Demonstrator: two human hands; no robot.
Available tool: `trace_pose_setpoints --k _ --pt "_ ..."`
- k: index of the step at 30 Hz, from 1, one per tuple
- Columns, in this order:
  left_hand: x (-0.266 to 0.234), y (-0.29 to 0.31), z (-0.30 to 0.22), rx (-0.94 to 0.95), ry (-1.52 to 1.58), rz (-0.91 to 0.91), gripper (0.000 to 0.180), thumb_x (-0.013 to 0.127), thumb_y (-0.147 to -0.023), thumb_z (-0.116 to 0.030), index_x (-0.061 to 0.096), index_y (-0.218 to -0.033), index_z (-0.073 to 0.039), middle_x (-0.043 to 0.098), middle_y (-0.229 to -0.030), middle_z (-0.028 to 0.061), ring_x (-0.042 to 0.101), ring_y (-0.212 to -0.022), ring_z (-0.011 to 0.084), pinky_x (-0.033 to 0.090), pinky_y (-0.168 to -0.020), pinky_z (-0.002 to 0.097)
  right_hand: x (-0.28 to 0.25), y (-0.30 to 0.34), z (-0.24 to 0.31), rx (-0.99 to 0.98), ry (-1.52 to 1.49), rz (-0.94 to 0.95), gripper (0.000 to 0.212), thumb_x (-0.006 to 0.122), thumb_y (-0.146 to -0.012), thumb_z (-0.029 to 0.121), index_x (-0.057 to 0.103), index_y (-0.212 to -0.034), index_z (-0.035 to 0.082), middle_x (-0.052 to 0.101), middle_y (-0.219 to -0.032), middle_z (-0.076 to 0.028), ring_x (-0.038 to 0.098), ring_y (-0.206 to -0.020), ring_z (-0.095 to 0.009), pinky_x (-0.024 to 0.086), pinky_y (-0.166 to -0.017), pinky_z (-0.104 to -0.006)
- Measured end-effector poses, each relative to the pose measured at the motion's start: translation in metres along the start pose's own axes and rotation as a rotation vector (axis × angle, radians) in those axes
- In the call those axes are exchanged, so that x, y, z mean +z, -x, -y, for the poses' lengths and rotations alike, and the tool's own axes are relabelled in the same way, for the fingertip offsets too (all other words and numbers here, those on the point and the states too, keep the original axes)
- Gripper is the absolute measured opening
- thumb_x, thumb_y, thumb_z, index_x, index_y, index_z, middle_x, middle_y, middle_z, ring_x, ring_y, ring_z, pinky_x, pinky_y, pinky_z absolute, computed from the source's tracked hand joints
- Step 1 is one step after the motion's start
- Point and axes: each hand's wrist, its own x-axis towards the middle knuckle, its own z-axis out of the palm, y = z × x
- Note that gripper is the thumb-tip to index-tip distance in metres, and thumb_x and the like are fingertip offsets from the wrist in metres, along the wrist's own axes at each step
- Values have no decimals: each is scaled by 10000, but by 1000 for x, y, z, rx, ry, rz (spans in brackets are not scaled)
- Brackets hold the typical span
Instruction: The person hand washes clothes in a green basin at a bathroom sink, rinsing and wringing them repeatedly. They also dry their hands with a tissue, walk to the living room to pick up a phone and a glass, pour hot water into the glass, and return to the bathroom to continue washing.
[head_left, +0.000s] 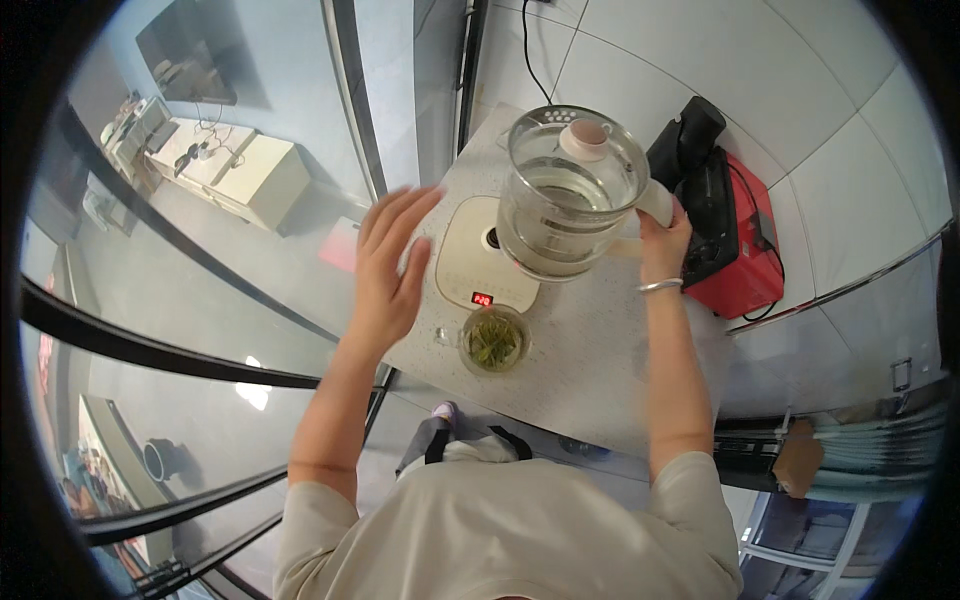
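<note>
My right hand [664,242] is closed round the cream handle of a glass kettle [560,235]. The kettle has a clear lid with a pinkish knob, and clear liquid shows inside. It is held above and to the right of its cream heating base [463,250], whose red display is lit. My left hand [388,265] is raised left of the base, fingers stretched out and holding nothing. A glass cup [494,340] with green leaves stands at the near edge of the base, its handle pointing left.
A red box-shaped appliance [745,235] with black parts stands right of the speckled countertop [580,370], against white wall tiles. Black-framed glass panels [200,345] rise on the left, with a white cabinet [262,185] beyond. A black cord hangs at the back.
</note>
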Motion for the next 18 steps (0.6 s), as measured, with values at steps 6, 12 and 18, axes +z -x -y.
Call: trace_pose_setpoints --k 6,12,18 --pt "23 -39 -64 232 -126 189 579 487 -795 50 451 -1320 -191 482 -1328 4 338 -1298 296 164 -1094 506 -51 12 46 -12 63 70 126 673 -738 -15 589 -829 6 588 -775 11 515 -731 -75 415 -675 -227" --pt "33 -14 -81 292 -265 376 687 517 -698 107 479 -1299 -224 447 -1356 -61 307 -1324 229 143 -1119 488 -80 32 53 -176 378 201 172 661 -684 -41 504 -717 22 493 -636 4 440 -628 -67 386 -575 -234" --pt "28 25 -71 189 -69 413 712 528 -632 132 520 -1263 -196 483 -1302 -29 368 -1269 243 195 -1097 506 -78 44 62 -228 478 327 183 665 -644 -27 496 -692 25 468 -594 -9 427 -585 -76 378 -544 -235"
